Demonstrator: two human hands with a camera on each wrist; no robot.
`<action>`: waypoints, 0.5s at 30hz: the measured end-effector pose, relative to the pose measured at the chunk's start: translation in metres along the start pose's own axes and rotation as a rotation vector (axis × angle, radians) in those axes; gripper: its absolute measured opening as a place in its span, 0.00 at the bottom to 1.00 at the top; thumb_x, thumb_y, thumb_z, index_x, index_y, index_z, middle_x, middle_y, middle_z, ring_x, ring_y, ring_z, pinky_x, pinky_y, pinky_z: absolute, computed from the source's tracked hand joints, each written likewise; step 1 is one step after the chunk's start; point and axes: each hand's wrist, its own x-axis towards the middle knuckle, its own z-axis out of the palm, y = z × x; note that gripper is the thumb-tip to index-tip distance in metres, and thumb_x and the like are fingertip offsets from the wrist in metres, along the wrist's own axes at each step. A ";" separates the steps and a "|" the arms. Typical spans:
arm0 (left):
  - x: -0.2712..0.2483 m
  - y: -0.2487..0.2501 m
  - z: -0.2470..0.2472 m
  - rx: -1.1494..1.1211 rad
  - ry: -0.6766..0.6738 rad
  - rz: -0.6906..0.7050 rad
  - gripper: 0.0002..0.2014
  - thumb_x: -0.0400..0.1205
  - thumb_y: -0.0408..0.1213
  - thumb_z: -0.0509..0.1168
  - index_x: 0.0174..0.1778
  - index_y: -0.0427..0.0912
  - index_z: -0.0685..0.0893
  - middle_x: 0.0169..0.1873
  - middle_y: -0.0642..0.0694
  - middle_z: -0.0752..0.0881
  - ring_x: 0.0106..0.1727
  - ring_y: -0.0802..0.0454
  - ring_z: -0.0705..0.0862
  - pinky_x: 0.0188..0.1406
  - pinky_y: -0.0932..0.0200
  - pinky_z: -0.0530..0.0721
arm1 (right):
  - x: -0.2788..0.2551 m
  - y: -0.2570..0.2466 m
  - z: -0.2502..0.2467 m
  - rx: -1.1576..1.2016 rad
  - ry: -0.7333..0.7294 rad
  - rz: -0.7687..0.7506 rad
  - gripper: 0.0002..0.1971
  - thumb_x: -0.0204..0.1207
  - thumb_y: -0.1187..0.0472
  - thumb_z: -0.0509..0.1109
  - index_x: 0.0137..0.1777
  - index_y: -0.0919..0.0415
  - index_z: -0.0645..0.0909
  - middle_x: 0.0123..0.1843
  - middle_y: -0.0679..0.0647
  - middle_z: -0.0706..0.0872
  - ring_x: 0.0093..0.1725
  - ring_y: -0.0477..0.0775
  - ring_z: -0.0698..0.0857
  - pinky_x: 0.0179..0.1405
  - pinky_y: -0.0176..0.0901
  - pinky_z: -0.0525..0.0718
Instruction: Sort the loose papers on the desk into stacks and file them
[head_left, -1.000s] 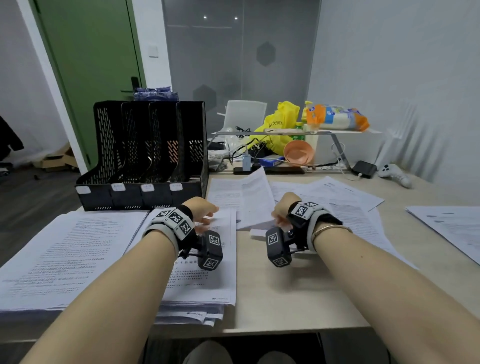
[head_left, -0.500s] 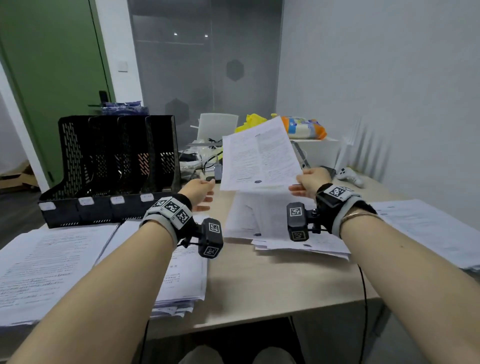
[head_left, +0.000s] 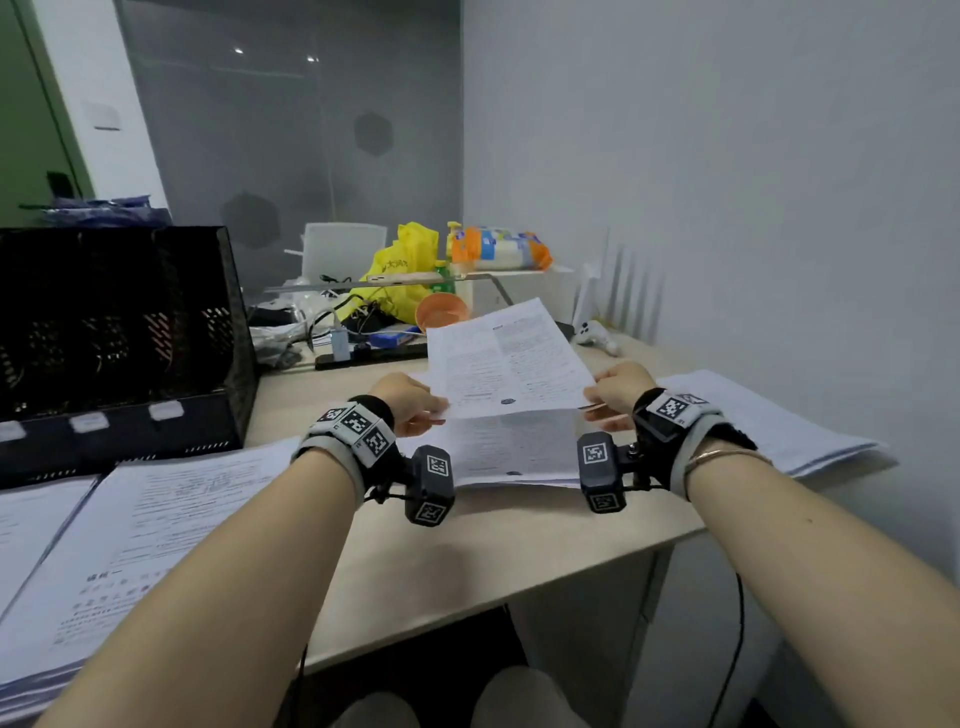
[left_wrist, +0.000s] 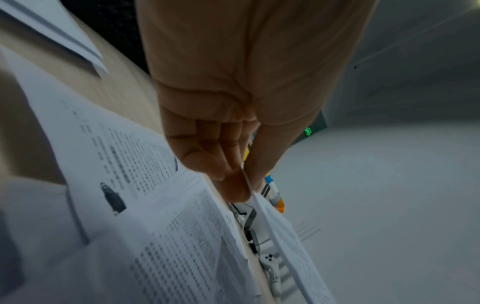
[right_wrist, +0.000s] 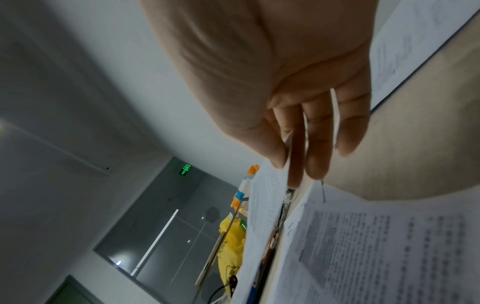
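Observation:
Both hands hold one printed sheet (head_left: 506, 358) tilted up above the desk. My left hand (head_left: 415, 402) pinches its left edge between thumb and fingers; the left wrist view shows the pinch (left_wrist: 244, 185) on the sheet's thin edge (left_wrist: 285, 236). My right hand (head_left: 613, 387) pinches the right edge; in the right wrist view the sheet (right_wrist: 265, 205) sits between thumb and fingers (right_wrist: 288, 160). Under it lies a pile of loose papers (head_left: 514, 449). A black mesh file rack (head_left: 124, 332) stands at the back left.
Two paper stacks (head_left: 156, 519) lie in front of the rack on the left. Another stack (head_left: 769, 415) lies by the right wall. Behind are a yellow bag (head_left: 400, 270), an orange bowl (head_left: 441, 309), cables and a white controller (head_left: 597, 332). The desk edge (head_left: 519, 582) runs near me.
The sheet came up off the desk in my right hand, then dropped lower and flatter. My left hand moved across and took its left edge. The view swung right.

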 end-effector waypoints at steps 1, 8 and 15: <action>0.000 -0.001 0.005 0.021 -0.014 -0.025 0.11 0.79 0.24 0.67 0.37 0.40 0.72 0.32 0.41 0.81 0.21 0.56 0.85 0.22 0.65 0.78 | -0.001 0.005 -0.003 -0.038 -0.005 0.023 0.10 0.79 0.72 0.63 0.37 0.61 0.74 0.33 0.56 0.81 0.23 0.49 0.83 0.30 0.41 0.76; 0.002 -0.015 0.009 0.232 -0.058 -0.207 0.11 0.79 0.34 0.70 0.50 0.33 0.78 0.44 0.42 0.80 0.41 0.46 0.80 0.44 0.50 0.80 | -0.003 0.032 -0.009 -0.356 -0.040 0.133 0.06 0.74 0.71 0.70 0.38 0.66 0.76 0.34 0.59 0.83 0.32 0.57 0.84 0.25 0.40 0.79; 0.007 -0.025 0.013 0.221 -0.050 -0.289 0.23 0.80 0.32 0.68 0.70 0.32 0.71 0.54 0.36 0.84 0.36 0.44 0.80 0.38 0.50 0.79 | -0.001 0.049 -0.012 -0.420 -0.118 0.255 0.13 0.74 0.73 0.68 0.30 0.68 0.72 0.14 0.58 0.75 0.11 0.51 0.73 0.21 0.35 0.72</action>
